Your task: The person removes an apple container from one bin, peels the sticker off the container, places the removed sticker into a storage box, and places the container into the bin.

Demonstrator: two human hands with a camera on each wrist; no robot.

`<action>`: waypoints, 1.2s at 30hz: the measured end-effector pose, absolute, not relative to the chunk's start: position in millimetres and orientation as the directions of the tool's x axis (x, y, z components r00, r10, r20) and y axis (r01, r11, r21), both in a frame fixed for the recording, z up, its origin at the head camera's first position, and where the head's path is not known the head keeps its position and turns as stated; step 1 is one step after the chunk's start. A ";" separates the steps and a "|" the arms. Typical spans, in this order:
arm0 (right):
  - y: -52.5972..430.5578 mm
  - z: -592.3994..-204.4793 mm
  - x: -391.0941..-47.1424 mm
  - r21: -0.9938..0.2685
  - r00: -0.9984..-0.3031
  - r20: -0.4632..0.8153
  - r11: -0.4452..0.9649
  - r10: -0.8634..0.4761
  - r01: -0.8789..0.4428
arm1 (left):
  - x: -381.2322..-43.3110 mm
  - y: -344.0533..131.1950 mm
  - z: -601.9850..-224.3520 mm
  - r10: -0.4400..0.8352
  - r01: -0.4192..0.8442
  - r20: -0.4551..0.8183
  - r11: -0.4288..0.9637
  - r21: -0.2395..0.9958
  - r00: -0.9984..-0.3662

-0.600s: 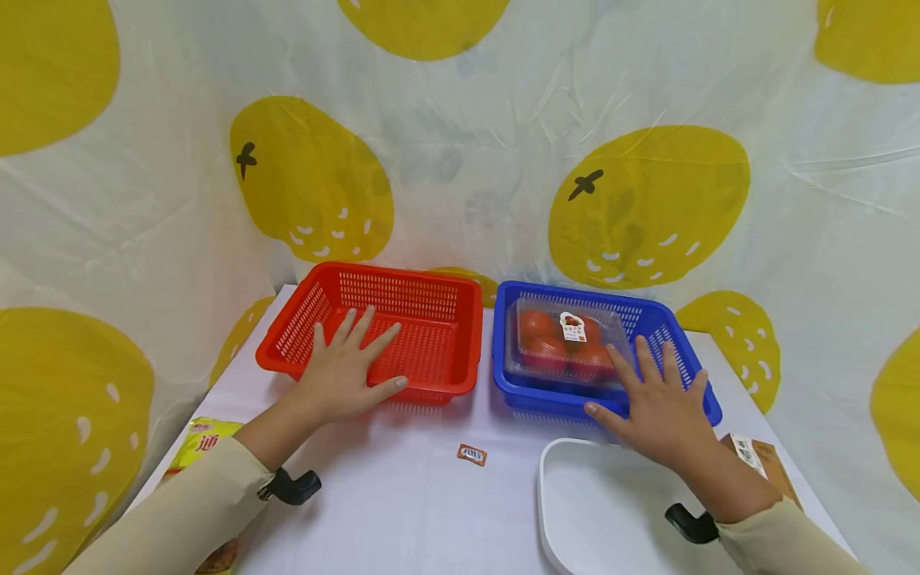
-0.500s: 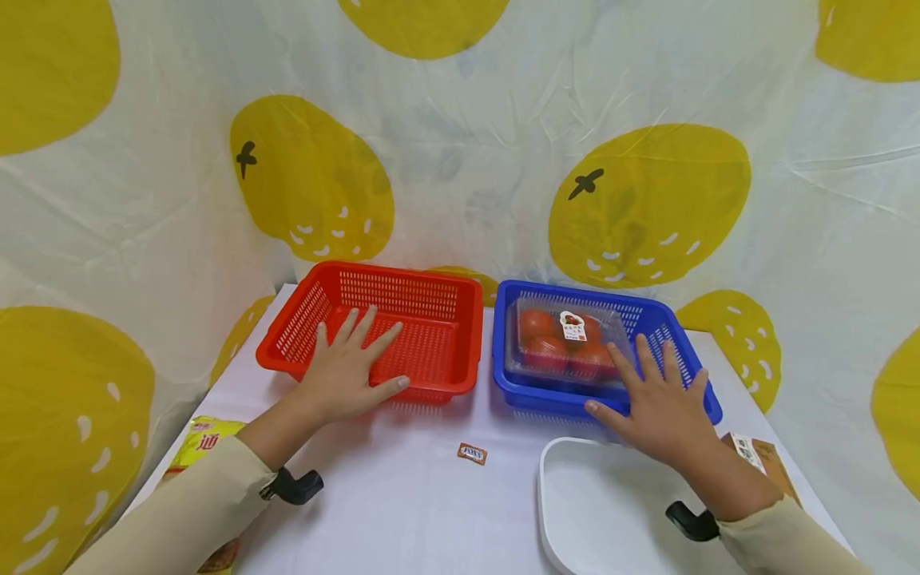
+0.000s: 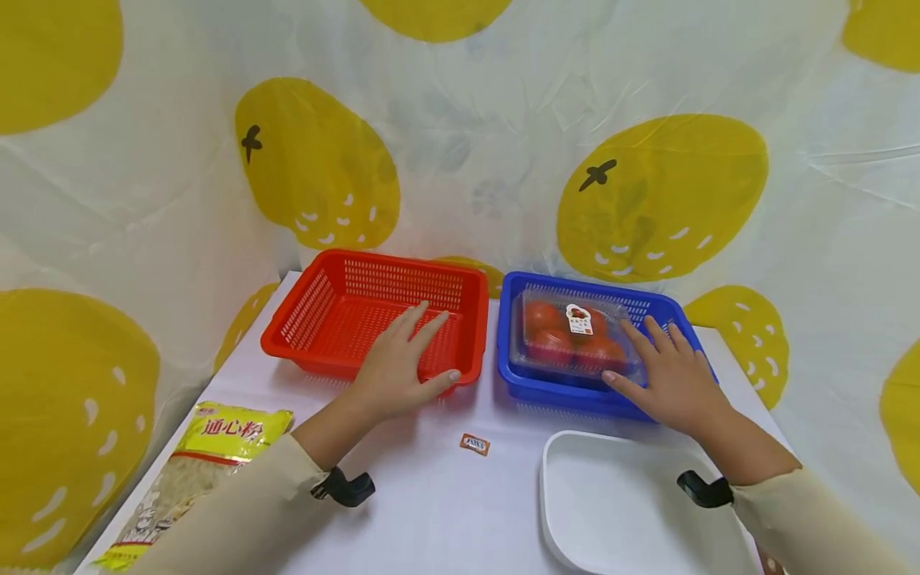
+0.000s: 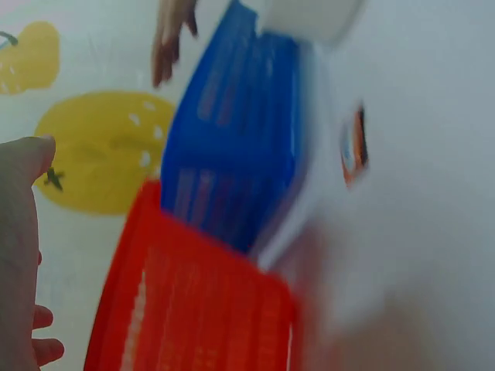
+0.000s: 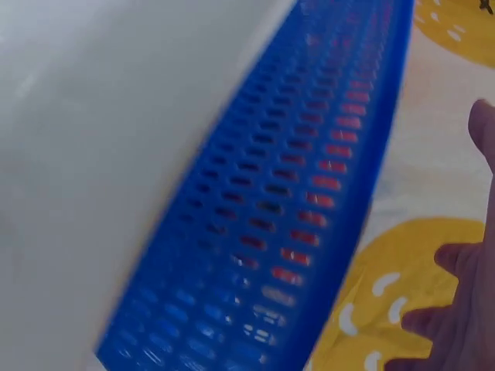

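Observation:
My left hand [image 3: 398, 367], fingers spread and holding nothing, hovers over the front right part of the red basket [image 3: 302, 357]. Nothing lies in the part of that basket that shows. My right hand [image 3: 672, 375] is spread above the front right of the blue basket [image 3: 532, 391], its thumb and fingertips close to a clear plastic box of tomatoes [image 3: 553, 339] with a white label. In the left wrist view, my left thumb [image 4: 35, 158] is straight, with both baskets beyond it. The right wrist view has the blue basket's slotted side, blurred, with my right fingers [image 5: 456, 309] at the edge.
A small orange-brown wrapped packet [image 3: 475, 444] lies mid-table. At front right stands a white tray [image 3: 618, 495], partly under my right arm. A yellow bag of pasta [image 3: 208, 447] lies at left, partly behind my left sleeve. A patterned curtain hangs behind the baskets.
My left hand has moved right across the red basket, uncovering more of the pasta bag. My right hand has shifted slightly, and the head view has tilted a little.

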State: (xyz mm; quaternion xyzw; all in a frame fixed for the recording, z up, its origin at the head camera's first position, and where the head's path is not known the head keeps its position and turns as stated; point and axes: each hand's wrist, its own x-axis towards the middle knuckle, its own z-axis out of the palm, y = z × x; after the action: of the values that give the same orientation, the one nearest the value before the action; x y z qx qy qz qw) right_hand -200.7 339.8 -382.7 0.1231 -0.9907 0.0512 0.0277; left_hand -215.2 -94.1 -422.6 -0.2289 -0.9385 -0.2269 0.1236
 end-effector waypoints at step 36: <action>414.3 -417.2 -333.4 -0.823 -0.867 -0.376 0.547 -0.327 0.151 | -194.3 70.6 -461.9 0.102 0.265 0.245 0.342 0.901 -0.964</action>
State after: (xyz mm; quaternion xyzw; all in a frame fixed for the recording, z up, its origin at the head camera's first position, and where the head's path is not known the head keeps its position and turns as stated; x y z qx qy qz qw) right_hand -333.4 414.3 -417.2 0.0522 -0.8425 0.4731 -0.2525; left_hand -194.3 70.6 -461.9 -0.1125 -0.8159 -0.5624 0.0728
